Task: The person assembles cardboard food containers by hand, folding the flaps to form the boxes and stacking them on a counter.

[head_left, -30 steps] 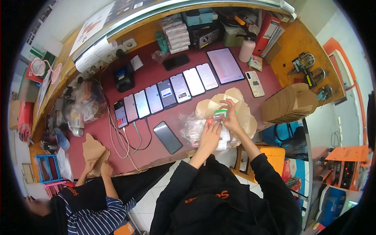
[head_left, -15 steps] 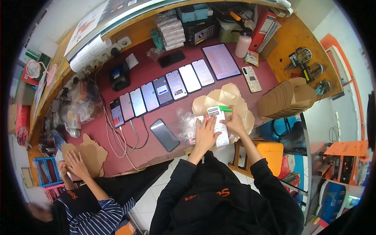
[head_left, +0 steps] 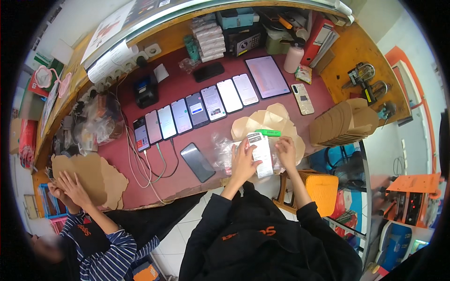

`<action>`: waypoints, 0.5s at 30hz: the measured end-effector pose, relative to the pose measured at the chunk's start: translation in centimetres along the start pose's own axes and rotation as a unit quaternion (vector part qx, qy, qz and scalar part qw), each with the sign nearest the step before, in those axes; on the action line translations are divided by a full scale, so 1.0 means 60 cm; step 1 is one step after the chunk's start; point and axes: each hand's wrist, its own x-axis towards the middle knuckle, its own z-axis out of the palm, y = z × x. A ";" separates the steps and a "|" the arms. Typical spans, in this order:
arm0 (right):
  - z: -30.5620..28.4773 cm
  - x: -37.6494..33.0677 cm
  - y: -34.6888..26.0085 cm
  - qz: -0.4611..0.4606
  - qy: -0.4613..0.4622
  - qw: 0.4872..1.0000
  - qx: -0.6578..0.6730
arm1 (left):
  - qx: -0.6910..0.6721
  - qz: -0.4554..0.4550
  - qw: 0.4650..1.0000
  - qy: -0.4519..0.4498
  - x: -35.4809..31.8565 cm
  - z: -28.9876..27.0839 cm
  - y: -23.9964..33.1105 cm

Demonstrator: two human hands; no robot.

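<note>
since the earlier frame, the right hand point(head_left: 286, 151) is drawing back slightly from the narrow green object point(head_left: 268, 133), while the co-worker's hands point(head_left: 72, 188) are shifting leftward, with the flat brown cardboard sheet point(head_left: 98, 175) now extending farther left. the dark red tabletop point(head_left: 201, 136) is spanning the middle of the view. a slanting row of eight phones point(head_left: 197, 110) is running across it, most of the screens glowing. the flat sheet is lying at the tabletop's left end, with the co-worker's hands resting at its near left edge. a stack of folded brown boxes point(head_left: 344, 119) is standing at the right edge. an opened brown cardboard piece point(head_left: 255, 121) with rounded flaps is spreading out beyond the person's hands. a tablet point(head_left: 267, 77) is lying just past the right end of the row. crumpled clear plastic point(head_left: 220, 150) is bunching beside the left hand point(head_left: 243, 163). this hand is lying partly spread, its fingers and thumb holding the left side of a white printed slip point(head_left: 264, 157); the slip is overlapping the opened cardboard near the tabletop's front edge. a dark phone point(head_left: 198, 162) is lying farther left. the right hand is curling narrowly to the right of the slip; whether its fingers are gripping anything cannot be told. the green object, smallest here, is resting just beyond the slip's top.
</note>
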 end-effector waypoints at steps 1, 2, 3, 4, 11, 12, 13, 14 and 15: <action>-0.013 0.008 -0.023 0.082 -0.111 0.983 0.120 | -0.031 0.008 0.999 -0.005 -0.003 0.001 -0.013; -0.026 0.017 -0.046 0.163 -0.220 0.933 0.234 | -0.061 0.015 0.998 -0.009 -0.006 0.003 -0.024; -0.042 0.036 -0.088 0.164 -0.329 0.903 0.222 | -0.094 0.007 0.995 -0.014 -0.003 -0.003 -0.023; -0.039 0.038 -0.105 0.164 -0.328 0.903 0.223 | -0.093 0.007 0.996 -0.015 0.001 -0.002 -0.023; 0.000 0.040 -0.143 -0.056 -0.342 0.924 -0.160 | -0.084 0.050 0.995 -0.008 0.009 0.025 -0.036; -0.001 0.054 -0.146 -0.043 -0.359 0.915 -0.181 | -0.108 0.030 0.994 -0.022 0.009 0.017 -0.035; 0.000 0.065 -0.156 -0.037 -0.376 0.905 -0.197 | -0.126 0.006 0.992 -0.031 0.004 0.007 -0.040; -0.008 0.074 -0.157 -0.007 -0.389 0.895 -0.216 | -0.106 0.009 0.994 -0.035 0.001 0.015 -0.042; -0.016 0.082 -0.148 0.018 -0.402 0.887 -0.229 | -0.115 0.024 0.993 -0.021 -0.003 0.021 -0.047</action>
